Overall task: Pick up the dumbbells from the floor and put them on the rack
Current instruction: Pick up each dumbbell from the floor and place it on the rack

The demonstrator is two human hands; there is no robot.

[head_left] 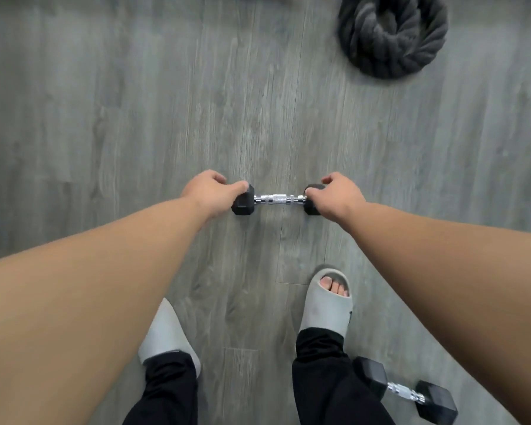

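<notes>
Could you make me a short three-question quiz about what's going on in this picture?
1. True or false: both hands hold the small dumbbell by its chrome handle.
2. How many dumbbells are in view?
3. The coiled rope lies: A) under the feet, B) on the floor beyond the hands, to the right, C) in the left hand.

Key
1. False: the left hand and right hand each grip a black end; the handle is bare.
2. Two: the second dumbbell lies by the right foot.
3. B.
</notes>
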